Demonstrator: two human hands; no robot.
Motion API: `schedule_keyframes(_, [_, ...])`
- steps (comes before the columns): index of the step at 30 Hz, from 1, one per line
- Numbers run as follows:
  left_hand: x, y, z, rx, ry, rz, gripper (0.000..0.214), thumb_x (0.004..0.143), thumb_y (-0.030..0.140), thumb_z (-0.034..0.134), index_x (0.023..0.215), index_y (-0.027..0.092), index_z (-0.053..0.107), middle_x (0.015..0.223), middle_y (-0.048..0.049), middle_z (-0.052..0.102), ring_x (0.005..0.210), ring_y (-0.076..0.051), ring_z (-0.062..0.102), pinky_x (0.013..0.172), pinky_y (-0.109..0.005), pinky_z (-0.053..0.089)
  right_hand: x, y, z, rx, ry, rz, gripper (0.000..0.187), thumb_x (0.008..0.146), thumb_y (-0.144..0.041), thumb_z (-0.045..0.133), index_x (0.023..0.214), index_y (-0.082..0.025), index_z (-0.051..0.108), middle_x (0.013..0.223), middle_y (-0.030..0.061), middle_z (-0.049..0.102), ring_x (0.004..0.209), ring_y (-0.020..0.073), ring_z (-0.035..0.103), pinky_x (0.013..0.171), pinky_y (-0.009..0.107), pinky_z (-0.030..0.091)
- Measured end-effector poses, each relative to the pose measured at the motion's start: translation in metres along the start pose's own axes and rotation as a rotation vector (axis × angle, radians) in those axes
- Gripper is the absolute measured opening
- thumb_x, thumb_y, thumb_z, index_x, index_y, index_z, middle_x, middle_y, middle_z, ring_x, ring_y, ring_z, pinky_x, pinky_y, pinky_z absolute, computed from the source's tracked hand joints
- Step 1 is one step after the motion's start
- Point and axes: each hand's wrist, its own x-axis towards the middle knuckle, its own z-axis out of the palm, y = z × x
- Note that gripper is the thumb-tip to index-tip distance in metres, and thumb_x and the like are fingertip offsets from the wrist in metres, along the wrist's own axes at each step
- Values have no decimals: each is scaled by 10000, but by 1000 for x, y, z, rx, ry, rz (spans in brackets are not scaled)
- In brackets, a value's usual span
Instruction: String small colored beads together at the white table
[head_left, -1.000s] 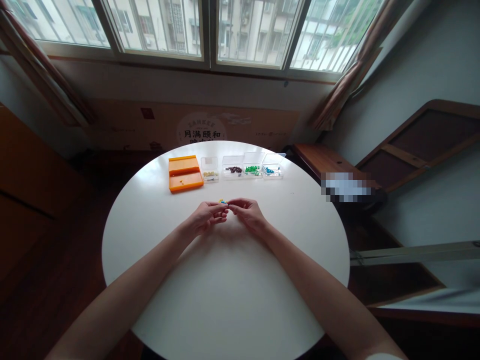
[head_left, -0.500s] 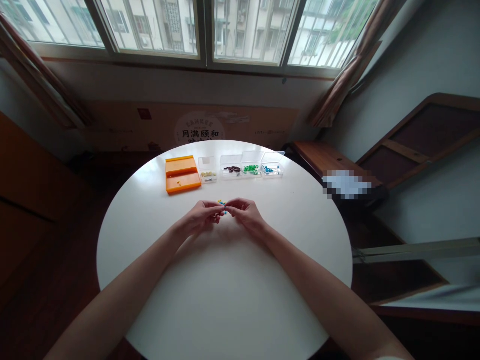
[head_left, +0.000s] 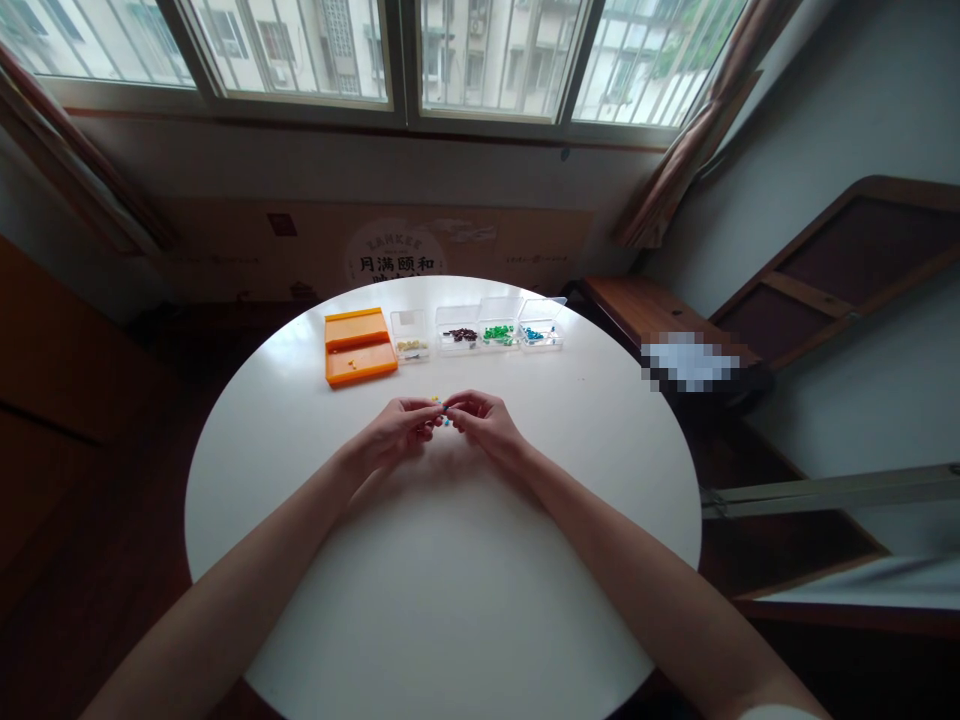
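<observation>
Over the middle of a round white table point(head_left: 450, 580), my left hand point(head_left: 397, 432) and my right hand point(head_left: 484, 425) meet fingertip to fingertip. Both are curled in a pinch around a tiny blue and yellow piece point(head_left: 443, 412) held between them, just above the tabletop. Farther back stands an open orange box point(head_left: 359, 346) holding a few small bits. Beside it is a row of small clear boxes: one with pale pieces point(head_left: 411, 336), one with dark brown pieces point(head_left: 459, 334), one with green pieces point(head_left: 499, 332) and one with blue pieces point(head_left: 537, 333).
A window point(head_left: 397, 50) with curtains runs along the far wall, with a printed cardboard panel point(head_left: 390, 255) below it. To the right stand a wooden bench point(head_left: 637, 315) and a leaning wooden frame point(head_left: 847, 270). Dark wood floor surrounds the table.
The view has drifted slightly, so table and boxes sit a little lower-left. My hands stay together on the small piece, with only slight finger movement.
</observation>
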Motion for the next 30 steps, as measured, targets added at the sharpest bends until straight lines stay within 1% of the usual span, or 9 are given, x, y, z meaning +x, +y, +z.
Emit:
schedule_keyframes(4, [-1,1,4,-2,20,13,313,609,314,831,777,86,698,676,-8,593,548,-27,478,506,-156,358,1,1,1,-13,-1,-9,302,647,-418,764,820,-189,669,662,-8,651,582,82,525,548,219,396])
schedule_keyframes(10, [1,-1,3,-45,19,17,267,657,319,792,744,98,671,667,3,585,543,-31,498,521,-163,386,0,1,1,-33,-3,-18,295,672,-418,744,834,-187,658,668,-9,640,595,83,529,568,224,418])
schedule_keyframes(14, [2,-1,3,-61,31,6,257,668,308,782,749,94,664,660,1,588,541,-35,504,524,-162,396,0,0,1,-29,-7,-20,300,668,-431,740,821,-188,653,643,-14,628,573,82,521,556,228,413])
schedule_keyframes(22, [2,-2,2,-62,11,0,243,692,304,767,778,103,661,667,2,591,557,-39,516,531,-163,398,1,1,1,-30,-9,-19,315,676,-449,734,821,-188,634,631,-19,623,555,82,517,555,235,416])
schedule_keyframes(30, [1,1,6,-63,33,3,252,666,292,775,763,89,660,666,-4,599,562,-39,515,533,-162,396,3,7,-1,-43,-26,-31,301,710,-425,717,862,-179,629,645,-18,621,572,79,527,560,226,425])
